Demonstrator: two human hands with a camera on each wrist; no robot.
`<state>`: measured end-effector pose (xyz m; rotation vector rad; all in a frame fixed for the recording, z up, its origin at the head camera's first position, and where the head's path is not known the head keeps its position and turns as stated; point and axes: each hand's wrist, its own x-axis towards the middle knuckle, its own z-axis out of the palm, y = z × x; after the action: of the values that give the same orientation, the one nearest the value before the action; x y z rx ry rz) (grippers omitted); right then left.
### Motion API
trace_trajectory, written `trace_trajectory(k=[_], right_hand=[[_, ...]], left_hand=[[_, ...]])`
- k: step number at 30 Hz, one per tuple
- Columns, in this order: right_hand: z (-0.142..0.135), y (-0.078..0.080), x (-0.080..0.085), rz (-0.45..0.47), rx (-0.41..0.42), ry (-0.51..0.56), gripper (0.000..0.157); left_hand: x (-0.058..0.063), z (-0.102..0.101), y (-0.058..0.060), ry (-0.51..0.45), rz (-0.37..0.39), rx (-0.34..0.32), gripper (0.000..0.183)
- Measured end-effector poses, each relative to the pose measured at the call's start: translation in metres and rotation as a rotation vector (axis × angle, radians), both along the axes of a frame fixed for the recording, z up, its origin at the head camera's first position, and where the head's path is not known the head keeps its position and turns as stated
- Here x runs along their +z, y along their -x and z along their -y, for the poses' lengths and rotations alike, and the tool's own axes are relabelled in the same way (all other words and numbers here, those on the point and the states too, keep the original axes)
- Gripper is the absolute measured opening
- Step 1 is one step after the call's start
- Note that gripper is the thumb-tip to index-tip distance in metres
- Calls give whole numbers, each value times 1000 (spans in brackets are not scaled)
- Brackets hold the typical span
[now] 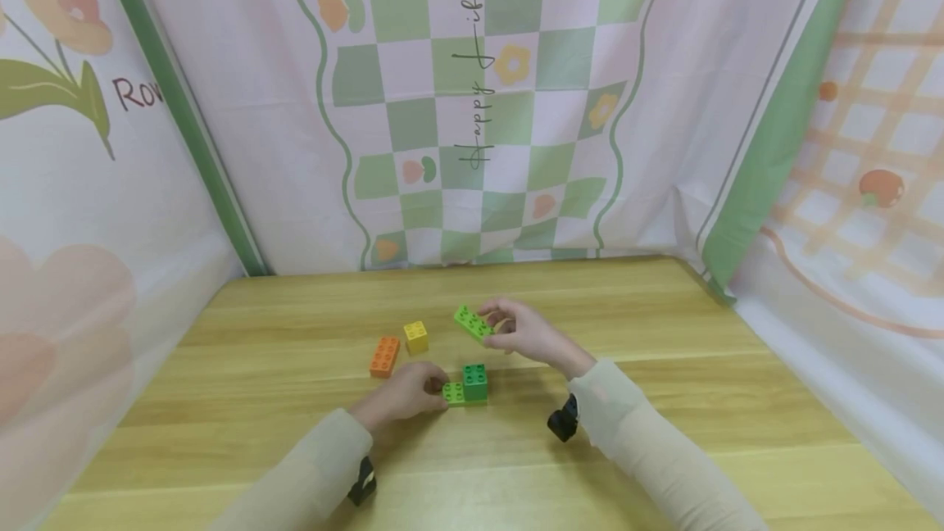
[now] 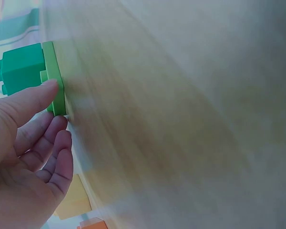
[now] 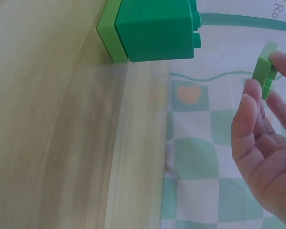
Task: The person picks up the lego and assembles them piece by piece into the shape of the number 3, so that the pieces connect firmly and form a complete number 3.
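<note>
- Pinching a light green brick (image 1: pixel 472 323) by one end, the right hand (image 1: pixel 525 333) is holding it tilted, studs up, beyond the dark green block (image 1: pixel 475 383), not touching it.
- Dark green block is sitting on a light green plate (image 1: pixel 453 393); bare studs are showing left of the block.
- Left hand (image 1: pixel 406 392) is pinching that plate's left end, narrow grip.
- Handling, my judgement: right fingers should be gripping only the edges, leaving the underside free, and levelling the brick; left should be bracing the plate without covering studs.
- Yellow block (image 1: pixel 416 338) is standing left of and beyond the dark green block; orange brick (image 1: pixel 384 356) is lying farther left.
- Table (image 1: pixel 649 318) is supporting the dark green block's plate; printed cloth (image 1: pixel 509 121) is hanging well beyond.
</note>
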<state>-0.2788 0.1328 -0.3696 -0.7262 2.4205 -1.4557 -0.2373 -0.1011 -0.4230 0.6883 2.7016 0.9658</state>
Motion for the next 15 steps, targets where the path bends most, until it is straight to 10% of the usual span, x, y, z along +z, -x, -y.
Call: trace_trajectory(k=[15], right_hand=[[-1,-7,-5,-2,92,3,39]], left_hand=[[-2,2,1,-56,80,24,34]])
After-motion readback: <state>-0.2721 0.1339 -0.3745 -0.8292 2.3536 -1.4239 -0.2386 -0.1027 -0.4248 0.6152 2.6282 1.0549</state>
